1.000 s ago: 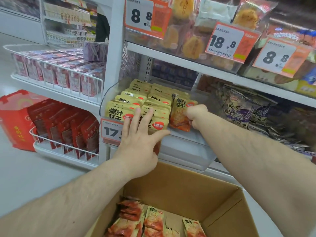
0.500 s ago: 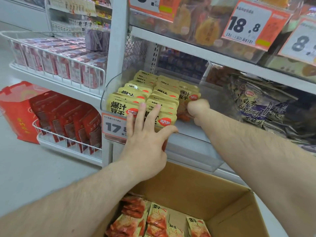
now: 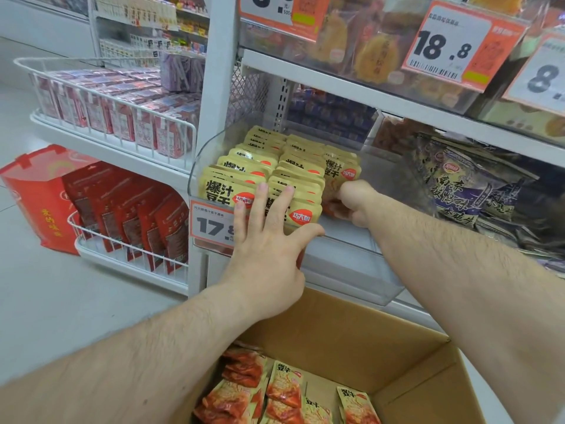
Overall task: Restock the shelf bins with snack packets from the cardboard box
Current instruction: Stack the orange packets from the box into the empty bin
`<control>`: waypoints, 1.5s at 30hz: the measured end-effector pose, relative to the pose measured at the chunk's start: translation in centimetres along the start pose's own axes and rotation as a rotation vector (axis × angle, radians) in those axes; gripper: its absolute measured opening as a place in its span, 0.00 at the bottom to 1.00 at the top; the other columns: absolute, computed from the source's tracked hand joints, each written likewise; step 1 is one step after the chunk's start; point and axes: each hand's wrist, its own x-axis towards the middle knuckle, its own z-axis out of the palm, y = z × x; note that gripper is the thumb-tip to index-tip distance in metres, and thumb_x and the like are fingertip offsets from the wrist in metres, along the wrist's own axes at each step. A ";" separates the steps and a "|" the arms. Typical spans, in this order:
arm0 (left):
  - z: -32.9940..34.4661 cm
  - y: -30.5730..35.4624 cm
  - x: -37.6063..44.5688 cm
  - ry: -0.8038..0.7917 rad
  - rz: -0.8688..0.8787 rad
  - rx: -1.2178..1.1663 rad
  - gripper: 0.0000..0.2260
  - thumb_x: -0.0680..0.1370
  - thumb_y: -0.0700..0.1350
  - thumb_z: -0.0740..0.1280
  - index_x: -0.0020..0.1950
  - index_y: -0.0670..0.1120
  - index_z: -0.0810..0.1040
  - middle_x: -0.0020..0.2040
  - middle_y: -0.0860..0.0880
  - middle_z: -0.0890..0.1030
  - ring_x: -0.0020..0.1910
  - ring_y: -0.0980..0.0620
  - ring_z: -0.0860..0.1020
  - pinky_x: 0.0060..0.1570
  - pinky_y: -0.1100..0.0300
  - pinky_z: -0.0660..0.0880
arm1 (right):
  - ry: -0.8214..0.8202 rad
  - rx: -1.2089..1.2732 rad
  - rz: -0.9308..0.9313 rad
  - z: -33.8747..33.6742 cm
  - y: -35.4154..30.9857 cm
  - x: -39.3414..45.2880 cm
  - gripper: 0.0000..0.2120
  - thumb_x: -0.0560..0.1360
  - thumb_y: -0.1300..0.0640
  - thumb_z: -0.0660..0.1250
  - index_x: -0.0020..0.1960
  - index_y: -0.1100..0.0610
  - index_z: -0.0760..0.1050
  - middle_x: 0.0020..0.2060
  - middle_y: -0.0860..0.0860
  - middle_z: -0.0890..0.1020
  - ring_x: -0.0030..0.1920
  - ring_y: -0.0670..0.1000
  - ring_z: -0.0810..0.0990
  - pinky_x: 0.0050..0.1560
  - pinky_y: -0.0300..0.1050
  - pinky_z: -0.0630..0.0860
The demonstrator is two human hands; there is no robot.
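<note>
A clear plastic shelf bin holds rows of yellow snack packets standing upright. My left hand lies flat against the bin's front wall, fingers straight and spread over the front packets. My right hand is inside the bin, fingers curled round an orange-and-yellow packet at the right end of the rows. The cardboard box sits below the bin with several orange packets lying on its bottom.
A price tag reading 17 hangs on the bin front. Dark purple snack bags fill the bin to the right. White wire baskets with red packs stand left, a red bag on the floor. A shelf runs overhead.
My right hand has pushed its packet lower and deeper into the bin beside the rows. My left hand stays pressed on the bin front. The camera moved closer.
</note>
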 end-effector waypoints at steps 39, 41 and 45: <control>6.5 2.5 -4.9 -0.923 -0.048 -0.129 0.15 0.78 0.47 0.65 0.64 0.56 0.74 0.65 0.51 0.74 0.67 0.48 0.67 0.64 0.50 0.70 | -0.051 -1.033 -0.098 -3.7 33.7 -13.2 0.10 0.76 0.57 0.61 0.52 0.53 0.80 0.48 0.50 0.83 0.50 0.54 0.81 0.44 0.44 0.76; 7.0 2.1 -4.7 -0.949 -0.068 -0.135 0.14 0.78 0.47 0.65 0.64 0.55 0.74 0.64 0.52 0.74 0.64 0.49 0.70 0.62 0.51 0.73 | -0.148 -1.218 0.004 -3.6 35.6 -12.7 0.09 0.76 0.55 0.62 0.53 0.53 0.79 0.51 0.50 0.82 0.52 0.54 0.80 0.47 0.44 0.76; 8.0 1.5 -4.6 -0.981 -0.074 -0.153 0.12 0.79 0.47 0.64 0.62 0.54 0.75 0.62 0.54 0.76 0.58 0.52 0.74 0.57 0.57 0.75 | -0.174 -1.477 0.076 -4.0 38.8 -12.0 0.12 0.74 0.56 0.63 0.56 0.50 0.78 0.55 0.49 0.81 0.58 0.52 0.78 0.56 0.46 0.72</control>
